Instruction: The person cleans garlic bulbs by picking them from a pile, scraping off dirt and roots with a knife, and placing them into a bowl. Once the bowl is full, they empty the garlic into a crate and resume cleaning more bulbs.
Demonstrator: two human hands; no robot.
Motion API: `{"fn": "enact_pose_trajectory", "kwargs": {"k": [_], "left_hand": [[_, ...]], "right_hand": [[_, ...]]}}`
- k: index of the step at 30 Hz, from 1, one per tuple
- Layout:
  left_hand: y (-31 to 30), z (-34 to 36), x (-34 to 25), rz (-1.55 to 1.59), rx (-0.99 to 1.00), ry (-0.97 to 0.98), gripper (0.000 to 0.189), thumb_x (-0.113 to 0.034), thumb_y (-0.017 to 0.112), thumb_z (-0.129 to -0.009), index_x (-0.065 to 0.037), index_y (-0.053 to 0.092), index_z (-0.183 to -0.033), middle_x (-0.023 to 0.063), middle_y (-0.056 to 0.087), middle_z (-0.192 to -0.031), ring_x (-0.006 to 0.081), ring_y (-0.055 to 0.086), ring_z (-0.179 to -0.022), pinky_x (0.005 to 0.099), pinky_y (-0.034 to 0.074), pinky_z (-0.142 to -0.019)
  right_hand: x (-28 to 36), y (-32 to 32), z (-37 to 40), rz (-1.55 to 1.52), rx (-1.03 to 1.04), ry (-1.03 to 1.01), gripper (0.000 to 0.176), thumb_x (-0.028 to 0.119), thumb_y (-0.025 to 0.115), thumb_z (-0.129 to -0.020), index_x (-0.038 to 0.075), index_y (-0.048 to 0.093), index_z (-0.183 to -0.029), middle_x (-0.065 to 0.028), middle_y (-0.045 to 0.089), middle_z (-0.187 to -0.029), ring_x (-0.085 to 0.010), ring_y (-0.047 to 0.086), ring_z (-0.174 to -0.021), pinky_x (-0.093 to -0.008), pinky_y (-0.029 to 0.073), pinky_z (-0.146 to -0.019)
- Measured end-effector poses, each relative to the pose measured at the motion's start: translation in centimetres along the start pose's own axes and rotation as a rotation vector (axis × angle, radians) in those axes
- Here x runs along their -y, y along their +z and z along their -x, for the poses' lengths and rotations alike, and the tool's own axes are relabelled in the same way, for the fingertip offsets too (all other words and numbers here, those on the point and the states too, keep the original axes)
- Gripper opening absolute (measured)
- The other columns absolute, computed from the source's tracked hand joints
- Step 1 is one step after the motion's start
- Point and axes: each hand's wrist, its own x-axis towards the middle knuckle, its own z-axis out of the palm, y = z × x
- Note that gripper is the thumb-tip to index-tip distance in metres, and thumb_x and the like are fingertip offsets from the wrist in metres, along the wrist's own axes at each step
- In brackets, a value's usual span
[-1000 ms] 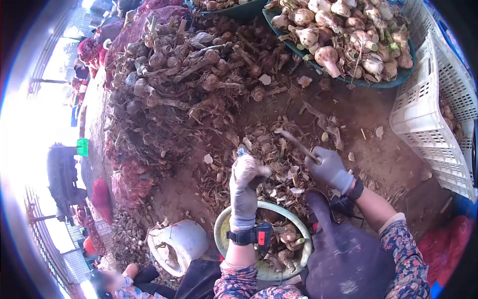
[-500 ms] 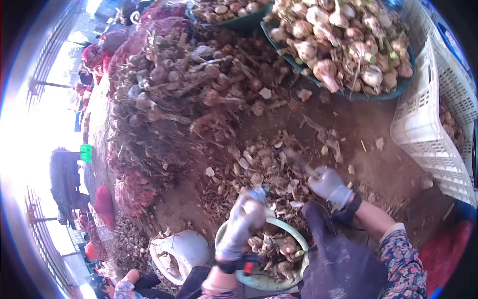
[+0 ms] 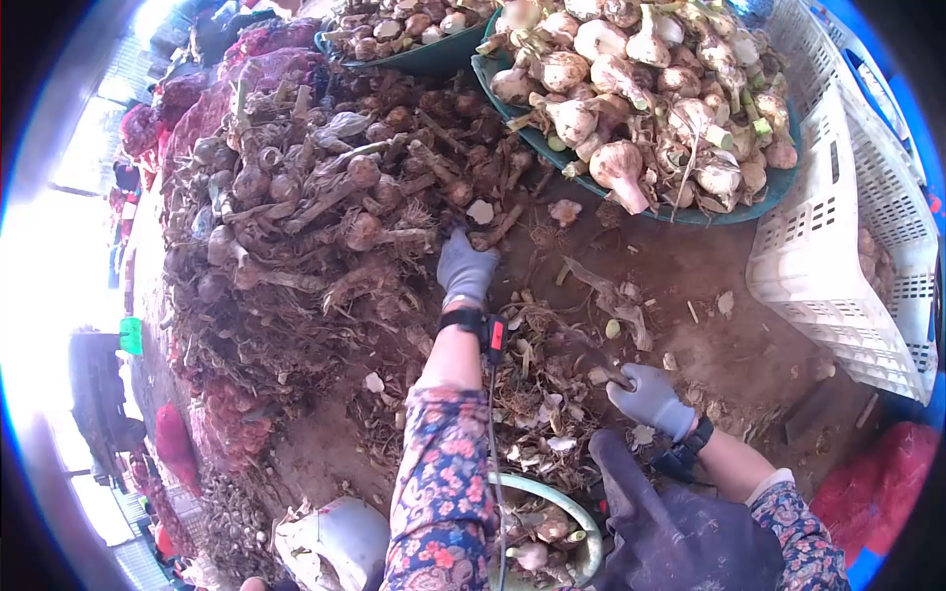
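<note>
Left hand (image 3: 465, 268) now forward at garlic pile (image 3: 325, 197)

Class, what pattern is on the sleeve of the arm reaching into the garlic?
The sleeve has a floral print, clearest in head view.

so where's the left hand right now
Head view, centre: the left hand is at the right edge of the dirty garlic pile, just below the green basin.

The gloved left hand (image 3: 465, 268) stretches out to the near edge of a heap of muddy garlic (image 3: 305, 197), fingers on the bulbs; its grip is unclear. The gloved right hand (image 3: 648, 399) clasps a dark tool (image 3: 589, 350) over scattered trimmings (image 3: 537, 399). Beyond sits a green basin (image 3: 690, 214) of cleaner bulbs, with a white crate (image 3: 838, 246) just beside it.
</note>
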Motion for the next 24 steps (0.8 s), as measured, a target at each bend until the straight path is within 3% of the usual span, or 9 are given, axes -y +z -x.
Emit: {"fn": "enact_pose_trajectory", "kwargs": {"k": [5,7,10,11,14,17,19,22,24], "left_hand": [[-1.6,8.8,5.5,1.26,0.426,-0.061,0.037,-0.013,0.064,-0.074,0.0,0.055,-0.107,-0.0005,0.058,-0.078,0.0085,0.053,-0.067,0.0225,0.045,-0.065],[-5.2,14.9,3.2,1.454,0.367,-0.276,0.033,-0.008,0.06,-0.073,0.001,0.052,-0.103,-0.0036,0.052,-0.07,0.0065,0.047,-0.061,0.0193,0.039,-0.059],[-5.8,19.4,5.0,1.412,0.213,-0.185,0.033,-0.006,0.058,-0.075,0.0,0.051,-0.106,-0.0036,0.052,-0.071,0.0057,0.047,-0.059,0.0185,0.04,-0.058],[-6.6,20.8,4.1,1.371,0.122,-0.209,0.031,-0.006,0.057,-0.076,0.0,0.051,-0.106,-0.0039,0.052,-0.071,0.0057,0.047,-0.058,0.0188,0.04,-0.059],[-7.1,22.9,4.4,1.493,0.03,-0.204,0.027,0.001,0.058,-0.075,-0.001,0.05,-0.1,-0.0041,0.049,-0.069,0.006,0.044,-0.056,0.021,0.041,-0.056],[-9.5,24.1,4.0,1.595,0.016,-0.208,0.022,0.001,0.057,-0.075,-0.002,0.048,-0.095,-0.0013,0.047,-0.068,0.0088,0.054,-0.065,0.0216,0.044,-0.06],[-10.4,24.8,4.1,1.633,0.13,-0.19,0.041,0.002,0.057,-0.072,0.001,0.045,-0.111,0.0061,0.057,-0.09,0.0161,0.06,-0.093,0.0251,0.045,-0.083],[-9.3,25.5,6.3,1.767,0.421,-0.117,0.07,0.0,0.059,-0.072,0.002,0.033,-0.137,0.0108,0.053,-0.125,0.0175,0.054,-0.111,0.027,0.041,-0.096],[-9.2,26.0,5.1,1.562,0.305,-0.171,0.065,-0.008,0.066,-0.075,-0.001,0.041,-0.134,0.0081,0.057,-0.117,0.0148,0.056,-0.103,0.0276,0.047,-0.086]], "right_hand": [[2.5,-0.7,-1.2,-0.086,-0.112,-0.125,0.029,0.034,0.064,-0.079,0.006,0.058,-0.071,-0.0175,0.058,-0.065,-0.0361,0.06,-0.065,-0.0418,0.046,-0.059],[4.3,-0.3,-2.1,-0.079,-0.148,-0.276,0.027,0.031,0.065,-0.079,0.007,0.056,-0.07,-0.0158,0.059,-0.063,-0.0356,0.06,-0.063,-0.0411,0.047,-0.057],[9.7,-0.8,-2.3,-0.123,-0.259,-0.478,0.021,0.022,0.065,-0.079,0.007,0.055,-0.071,-0.0123,0.057,-0.059,-0.0331,0.06,-0.057,-0.0388,0.045,-0.049],[12.3,-1.3,-1.6,-0.303,-0.307,-0.602,0.021,0.013,0.065,-0.082,0.005,0.053,-0.067,-0.0086,0.047,-0.052,-0.017,0.047,-0.043,-0.032,0.036,-0.044],[15.3,-2.4,0.3,-0.444,-0.176,-0.875,0.011,0.013,0.065,-0.08,0.004,0.058,-0.079,-0.0166,0.061,-0.071,-0.0309,0.064,-0.063,-0.0365,0.046,-0.052],[6.5,3.5,-4.3,0.177,0.212,-0.27,0.024,0.028,0.064,-0.077,0.006,0.063,-0.085,-0.0185,0.064,-0.078,-0.0336,0.065,-0.079,-0.0413,0.05,-0.064],[5.3,2.1,-2.3,0.09,0.091,-0.126,0.028,0.034,0.061,-0.077,0.007,0.064,-0.082,-0.0178,0.064,-0.079,-0.0353,0.064,-0.08,-0.0432,0.05,-0.068],[6.4,1.3,-0.2,-0.049,0.056,-0.236,0.025,0.032,0.063,-0.078,0.007,0.062,-0.079,-0.0164,0.064,-0.074,-0.0347,0.063,-0.072,-0.0425,0.049,-0.064],[8.2,1.2,0.7,-0.022,0.149,-0.302,0.024,0.031,0.063,-0.079,0.008,0.062,-0.082,-0.0159,0.063,-0.072,-0.0343,0.064,-0.072,-0.0423,0.049,-0.065]]}}
